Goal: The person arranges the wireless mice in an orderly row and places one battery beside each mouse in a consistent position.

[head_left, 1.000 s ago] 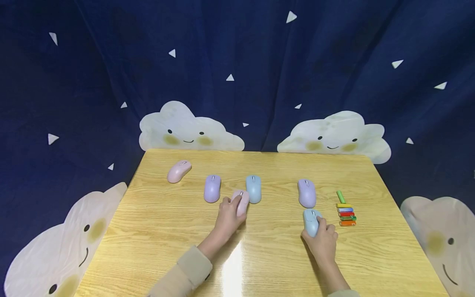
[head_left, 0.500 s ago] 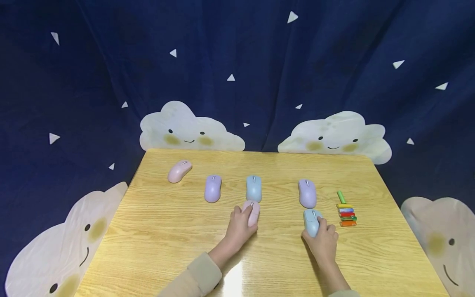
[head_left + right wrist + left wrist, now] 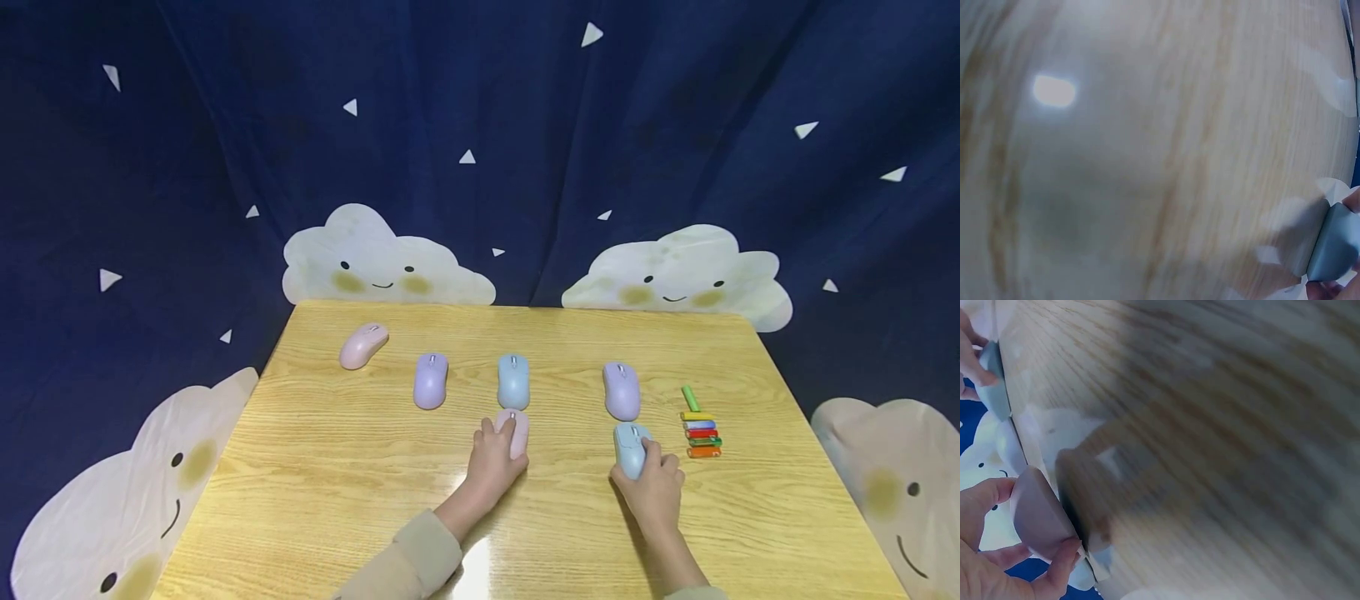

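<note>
A navy cloud-print fabric curtain (image 3: pixel 517 92) is hanging beyond a wood-grain table (image 3: pixel 322 475). At centre, the left hand (image 3: pixel 492 465) is gripping an oval pink mouse (image 3: pixel 517 433); to its right, the right hand (image 3: pixel 654 490) is grasping an oval light-blue mouse (image 3: pixel 627 450).

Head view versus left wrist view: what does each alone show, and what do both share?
Only the head view shows the coloured cylinders and far-left pink mouse. Only the left wrist view shows a dark patch along the base of the held pink mouse. Both show the left hand holding that mouse, the right hand holding the nearer light blue mouse, and the table.
</note>
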A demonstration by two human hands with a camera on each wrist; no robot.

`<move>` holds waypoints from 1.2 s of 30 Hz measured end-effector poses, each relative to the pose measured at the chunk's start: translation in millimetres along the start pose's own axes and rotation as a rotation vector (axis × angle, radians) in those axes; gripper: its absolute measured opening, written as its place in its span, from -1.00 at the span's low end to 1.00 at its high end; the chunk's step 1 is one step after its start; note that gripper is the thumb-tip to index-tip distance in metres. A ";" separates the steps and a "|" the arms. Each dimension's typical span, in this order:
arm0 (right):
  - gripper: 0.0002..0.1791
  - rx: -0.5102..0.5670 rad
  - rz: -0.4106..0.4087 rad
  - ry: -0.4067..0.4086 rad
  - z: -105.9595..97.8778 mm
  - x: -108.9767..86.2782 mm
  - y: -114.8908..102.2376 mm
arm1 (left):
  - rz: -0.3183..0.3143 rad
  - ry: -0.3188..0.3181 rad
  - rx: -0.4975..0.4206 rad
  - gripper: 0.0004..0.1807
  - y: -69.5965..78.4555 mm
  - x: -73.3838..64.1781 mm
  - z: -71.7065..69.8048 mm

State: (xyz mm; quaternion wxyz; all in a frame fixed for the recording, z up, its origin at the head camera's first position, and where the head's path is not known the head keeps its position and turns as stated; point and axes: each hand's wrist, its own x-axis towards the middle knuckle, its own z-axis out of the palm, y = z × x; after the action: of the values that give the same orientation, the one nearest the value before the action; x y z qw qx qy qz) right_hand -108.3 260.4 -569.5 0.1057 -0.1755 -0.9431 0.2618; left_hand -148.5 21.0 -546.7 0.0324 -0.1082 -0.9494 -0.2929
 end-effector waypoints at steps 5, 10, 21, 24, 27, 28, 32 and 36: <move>-0.26 -0.005 -0.003 0.005 0.2 -0.2 0.2 | -0.011 0.004 -0.001 -0.35 1.1 1.3 4.0; -0.26 -0.004 -0.006 0.011 0.2 -0.3 0.1 | -0.012 0.004 -0.004 -0.35 3.6 1.5 5.9; -0.26 -0.003 0.004 0.003 1.5 0.1 0.7 | -0.007 0.025 -0.001 -0.33 5.4 2.3 11.3; -0.26 -0.001 0.004 0.000 0.8 -0.4 0.4 | 0.002 0.036 0.016 -0.33 5.3 2.5 12.9; -0.26 0.003 0.006 0.001 0.1 -0.6 -0.2 | 0.007 0.035 0.022 -0.34 5.6 2.6 13.9; -0.26 0.005 0.007 0.001 -0.1 -0.6 -0.3 | 0.008 0.034 0.021 -0.34 5.7 2.5 13.8; -0.26 0.010 0.010 0.000 -0.6 -0.6 -0.9 | 0.008 0.034 0.029 -0.35 5.9 2.1 13.9; -0.26 0.011 0.011 0.000 -0.8 -0.8 -1.3 | 0.005 0.037 0.046 -0.33 5.8 1.5 14.3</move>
State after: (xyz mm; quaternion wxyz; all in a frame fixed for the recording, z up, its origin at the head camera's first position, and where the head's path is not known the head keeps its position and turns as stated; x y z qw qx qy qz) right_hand -107.7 259.4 -568.2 0.1054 -0.1799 -0.9407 0.2674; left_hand -148.7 34.1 -555.2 0.0532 -0.1044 -0.9549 -0.2727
